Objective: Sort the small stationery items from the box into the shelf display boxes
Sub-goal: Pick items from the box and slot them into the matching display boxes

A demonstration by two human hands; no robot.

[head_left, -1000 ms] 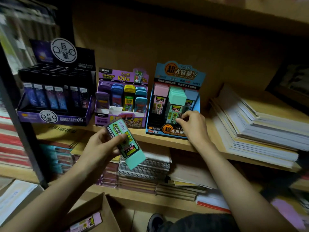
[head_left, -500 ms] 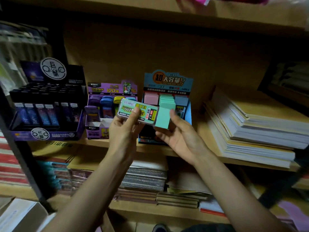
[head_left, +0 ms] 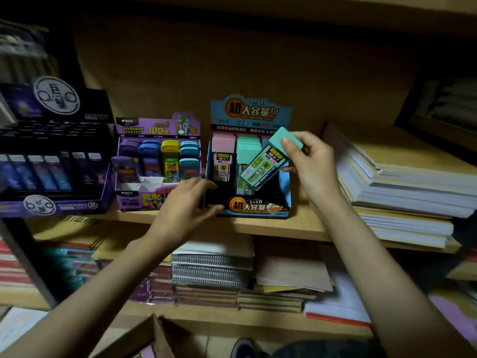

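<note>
My right hand (head_left: 313,164) pinches a mint-green lead case (head_left: 265,164) by its cap end, tilted over the right side of the blue display box (head_left: 285,195). That box holds a pink case (head_left: 223,156) on the left and several mint-green cases (head_left: 247,148) in the middle row. My left hand (head_left: 185,205) rests against the blue box's front left corner, thumb on its front wall and fingers on its left side. The cardboard box (head_left: 144,339) I take items from shows at the bottom edge.
On the same wooden shelf (head_left: 271,226) stand a purple display box (head_left: 157,161) of coloured cases and a dark box (head_left: 51,161) at the left. A tall paper stack (head_left: 402,182) lies right of the blue box. Notebooks fill the shelf below.
The mint-green case passed from my left hand to my right and moved up over the blue box. My left hand dropped to the box's front left corner.
</note>
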